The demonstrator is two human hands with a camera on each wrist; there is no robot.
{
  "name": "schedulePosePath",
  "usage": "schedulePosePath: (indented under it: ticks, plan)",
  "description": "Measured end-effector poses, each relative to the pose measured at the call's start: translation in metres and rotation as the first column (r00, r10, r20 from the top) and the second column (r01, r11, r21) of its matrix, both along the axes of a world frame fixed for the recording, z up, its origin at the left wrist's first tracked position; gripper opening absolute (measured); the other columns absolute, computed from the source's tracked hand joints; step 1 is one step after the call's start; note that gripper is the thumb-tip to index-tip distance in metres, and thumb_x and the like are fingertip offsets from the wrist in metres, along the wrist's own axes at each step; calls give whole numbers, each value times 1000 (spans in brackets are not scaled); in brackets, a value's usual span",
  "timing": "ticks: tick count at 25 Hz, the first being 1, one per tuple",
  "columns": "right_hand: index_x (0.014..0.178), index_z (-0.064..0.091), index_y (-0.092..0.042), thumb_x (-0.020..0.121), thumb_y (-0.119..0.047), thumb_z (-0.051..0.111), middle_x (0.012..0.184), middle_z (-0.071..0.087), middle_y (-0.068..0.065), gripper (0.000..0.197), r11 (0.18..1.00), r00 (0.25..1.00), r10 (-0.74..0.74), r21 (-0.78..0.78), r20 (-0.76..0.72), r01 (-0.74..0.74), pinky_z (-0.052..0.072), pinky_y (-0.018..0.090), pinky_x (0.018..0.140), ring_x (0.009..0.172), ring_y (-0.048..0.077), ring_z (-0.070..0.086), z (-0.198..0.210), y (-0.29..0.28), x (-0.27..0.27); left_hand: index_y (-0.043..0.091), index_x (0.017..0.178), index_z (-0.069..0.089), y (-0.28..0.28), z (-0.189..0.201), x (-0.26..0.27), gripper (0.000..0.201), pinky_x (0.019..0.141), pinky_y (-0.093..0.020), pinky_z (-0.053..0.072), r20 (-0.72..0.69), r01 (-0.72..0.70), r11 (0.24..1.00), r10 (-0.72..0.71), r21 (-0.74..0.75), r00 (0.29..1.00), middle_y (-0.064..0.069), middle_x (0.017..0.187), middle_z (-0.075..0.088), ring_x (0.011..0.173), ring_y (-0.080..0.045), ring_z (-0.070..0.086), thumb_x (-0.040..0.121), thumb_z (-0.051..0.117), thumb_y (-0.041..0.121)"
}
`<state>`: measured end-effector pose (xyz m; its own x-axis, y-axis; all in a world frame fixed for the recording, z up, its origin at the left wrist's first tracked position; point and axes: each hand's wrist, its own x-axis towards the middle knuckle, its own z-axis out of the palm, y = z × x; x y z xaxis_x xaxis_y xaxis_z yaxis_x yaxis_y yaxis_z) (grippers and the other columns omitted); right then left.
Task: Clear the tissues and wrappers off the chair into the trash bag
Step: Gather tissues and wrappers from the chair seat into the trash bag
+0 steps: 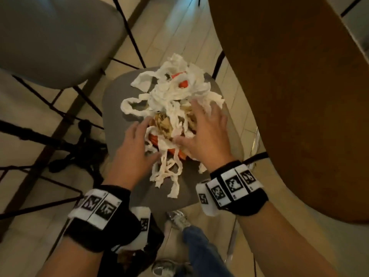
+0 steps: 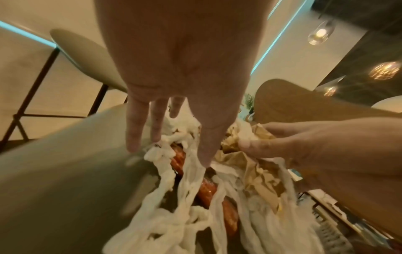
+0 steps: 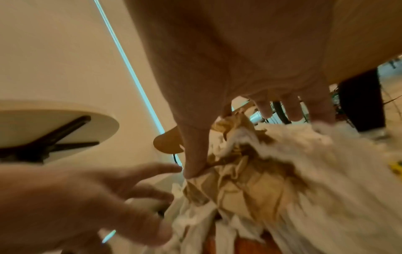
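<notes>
A heap of white tissue strips (image 1: 173,92) lies on the grey chair seat (image 1: 113,108), mixed with crumpled brown paper (image 1: 163,124) and orange wrappers (image 1: 183,83). My left hand (image 1: 139,136) touches the heap's left side with straight fingers (image 2: 132,134) over the tissue strips (image 2: 191,214) and an orange wrapper (image 2: 206,192). My right hand (image 1: 199,128) lies spread on the heap's right side, its thumb (image 3: 193,165) pressing the brown paper (image 3: 250,185). Neither hand has closed on anything. A dark bag (image 1: 135,256) shows below my left wrist, mostly hidden.
A second grey seat (image 1: 56,37) on black metal legs (image 1: 60,140) stands at the upper left. A brown wooden table top (image 1: 299,96) overhangs the right side. My jeans leg (image 1: 199,246) and shoes stand on the tiled floor below the chair.
</notes>
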<state>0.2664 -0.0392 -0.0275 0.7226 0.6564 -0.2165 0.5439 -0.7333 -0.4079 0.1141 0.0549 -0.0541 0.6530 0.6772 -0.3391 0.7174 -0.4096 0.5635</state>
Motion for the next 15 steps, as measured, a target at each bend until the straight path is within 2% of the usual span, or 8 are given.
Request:
schedulePosePath:
  ticks: [1, 3, 5, 6, 8, 10, 12, 15]
  plan:
    - [135, 27, -34, 66, -41, 78, 146, 25, 11, 86, 999, 999, 36, -19, -19, -36, 38, 48, 102, 132, 35, 27, -10, 5, 0, 44, 142, 6, 5, -9, 13, 98, 105, -52, 39, -33, 7, 1000, -7, -19, 999, -5, 156, 14, 135, -29, 33, 73, 75, 33]
    - [129, 36, -28, 72, -23, 74, 133, 39, 11, 68, 996, 994, 93, 21, -55, -92, 47, 45, 90, 117, 34, 45, -26, 9, -3, 40, 143, 4, 9, -23, 27, 106, 106, -52, 37, -110, 27, 999, -30, -26, 994, -8, 156, 14, 136, -33, 30, 67, 78, 42]
    - [122, 43, -27, 75, -11, 66, 121, 46, 6, 55, 991, 983, 104, 101, -150, -89, 51, 40, 80, 104, 30, 53, -34, 9, 1, 34, 144, 7, 11, -36, 32, 107, 100, -52, 42, -175, 33, 998, -24, 46, 984, -10, 150, 24, 130, -34, 34, 64, 76, 52]
    - [120, 47, -27, 74, -9, 65, 117, 48, 4, 53, 988, 977, 93, 143, -190, -66, 50, 37, 80, 101, 28, 54, -34, 6, 3, 31, 143, 10, 10, -41, 31, 104, 96, -50, 46, -184, 20, 995, -2, 93, 983, -11, 145, 31, 125, -33, 38, 65, 76, 51]
    - [116, 53, -27, 73, -8, 67, 111, 51, 1, 48, 972, 962, 80, 233, -261, -18, 47, 30, 80, 99, 20, 54, -29, 3, 8, 25, 139, 25, 6, -49, 22, 86, 84, -45, 50, -110, -39, 985, 58, 170, 992, -11, 129, 44, 113, -32, 47, 71, 75, 38]
    - [112, 56, -28, 75, -10, 68, 108, 51, -3, 43, 954, 951, 97, 301, -295, -4, 45, 21, 78, 97, 11, 52, -15, -2, 9, 19, 126, 44, 4, -54, 13, 59, 75, -35, 45, -5, -112, 982, 114, 155, 994, -10, 113, 51, 100, -30, 53, 75, 71, 24]
    - [108, 58, -31, 77, -15, 68, 106, 49, -9, 37, 941, 949, 129, 337, -288, -26, 38, 6, 75, 93, 1, 48, 2, -8, 9, 16, 113, 56, 3, -53, 7, 39, 72, -28, 39, 35, -176, 980, 173, 92, 984, -9, 105, 57, 94, -27, 56, 76, 68, 16]
    - [105, 60, -30, 75, -18, 69, 107, 49, -12, 33, 935, 957, 163, 347, -240, -72, 36, 1, 70, 91, -6, 47, 26, -15, 5, 19, 104, 66, 5, -41, -5, 27, 75, -28, 44, 84, -227, 969, 220, 94, 972, -3, 100, 67, 92, -19, 60, 77, 69, 17]
